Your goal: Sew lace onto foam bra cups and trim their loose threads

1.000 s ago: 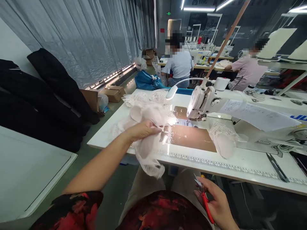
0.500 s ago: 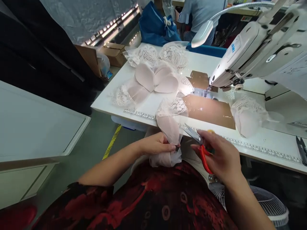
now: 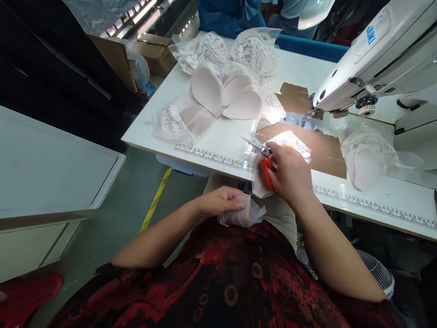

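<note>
In the head view, my left hand [image 3: 221,201] is closed on a sheer white mesh piece [image 3: 243,213] just above my lap. My right hand [image 3: 290,171] is wrapped around scissors [image 3: 268,173] with red handles, their blades pointing left over the table edge. Beneath that hand lies a pale lace-trimmed cup piece [image 3: 260,182], partly hidden; its lower end hangs over the edge near my left fingers. Whether my right fingers also pinch this cup piece, I cannot tell. Further back on the table rest pale cup pads [image 3: 206,89] and lace cups [image 3: 254,50].
A white sewing machine [image 3: 358,59] stands at the right, its needle area over brown board [image 3: 324,157]. Another lace cup [image 3: 367,159] lies to its right. A printed ruler [image 3: 211,158] runs along the front of the white table [image 3: 150,132]. A fan [image 3: 377,273] stands below right.
My right hand has moved left and away from me with the scissors, over the lace-trimmed cup piece. That piece has left my left hand and shifted right onto the board. The view has tilted down.
</note>
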`<state>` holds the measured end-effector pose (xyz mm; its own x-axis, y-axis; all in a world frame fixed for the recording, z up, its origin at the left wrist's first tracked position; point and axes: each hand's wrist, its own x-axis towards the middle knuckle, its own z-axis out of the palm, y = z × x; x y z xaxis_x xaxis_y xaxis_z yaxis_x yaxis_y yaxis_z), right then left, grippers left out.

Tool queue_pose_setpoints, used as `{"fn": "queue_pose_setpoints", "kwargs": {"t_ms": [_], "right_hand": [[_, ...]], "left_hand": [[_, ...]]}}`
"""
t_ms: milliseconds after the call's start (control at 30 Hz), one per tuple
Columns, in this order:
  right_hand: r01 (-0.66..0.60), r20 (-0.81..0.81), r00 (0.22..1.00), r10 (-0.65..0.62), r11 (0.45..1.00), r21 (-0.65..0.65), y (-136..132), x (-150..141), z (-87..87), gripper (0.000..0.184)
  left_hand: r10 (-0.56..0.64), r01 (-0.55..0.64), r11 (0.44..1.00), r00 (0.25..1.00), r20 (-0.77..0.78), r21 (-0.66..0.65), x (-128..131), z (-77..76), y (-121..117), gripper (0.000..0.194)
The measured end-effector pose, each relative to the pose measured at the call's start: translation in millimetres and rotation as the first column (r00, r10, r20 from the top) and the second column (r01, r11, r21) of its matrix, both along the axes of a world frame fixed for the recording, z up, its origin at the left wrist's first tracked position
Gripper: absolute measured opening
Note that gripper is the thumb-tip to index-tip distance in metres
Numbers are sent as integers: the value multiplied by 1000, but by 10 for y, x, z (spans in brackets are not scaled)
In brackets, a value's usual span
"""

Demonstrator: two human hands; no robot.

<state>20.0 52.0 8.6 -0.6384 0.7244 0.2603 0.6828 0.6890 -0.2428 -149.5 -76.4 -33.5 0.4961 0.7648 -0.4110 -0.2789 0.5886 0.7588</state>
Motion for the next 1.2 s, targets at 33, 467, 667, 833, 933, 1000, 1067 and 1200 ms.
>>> {"fn": "queue_pose_setpoints", "kwargs": {"t_ms": [33, 467, 667, 833, 933, 1000, 1067, 1200], "right_hand": [[30, 12, 999, -30, 1000, 2, 16, 44, 14, 42], [-328, -310, 942, 131, 556, -764, -723, 1180, 106, 54], [-278, -313, 949, -18, 415, -866, -788, 996, -317, 52], [-322, -349, 937, 30, 465, -824, -744, 786, -323, 52], [-319, -316, 943, 102, 544, -776, -718, 719, -310, 52], [-313, -281, 948, 149, 588, -745, -703, 692, -301, 51], [-302, -250, 953, 172, 613, -730, -692, 674, -290, 51], [-307, -247, 952, 183, 611, -730, -686, 656, -268, 49]], "left_hand": [[17, -16, 999, 999, -50, 33, -5, -11, -7, 44], [98, 64, 919, 918, -384, 388, -45, 52, 91, 43], [99, 80, 911, 909, -404, 404, -98, 78, 102, 43], [78, 66, 929, 927, -367, 363, -93, 85, 59, 42], [65, 53, 944, 937, -343, 326, -100, 77, 36, 43], [61, 44, 952, 944, -326, 304, -113, 66, 29, 44], [53, 37, 957, 953, -297, 287, -125, 54, 31, 44], [23, 37, 966, 973, -228, 257, -127, 47, 58, 45]]}}
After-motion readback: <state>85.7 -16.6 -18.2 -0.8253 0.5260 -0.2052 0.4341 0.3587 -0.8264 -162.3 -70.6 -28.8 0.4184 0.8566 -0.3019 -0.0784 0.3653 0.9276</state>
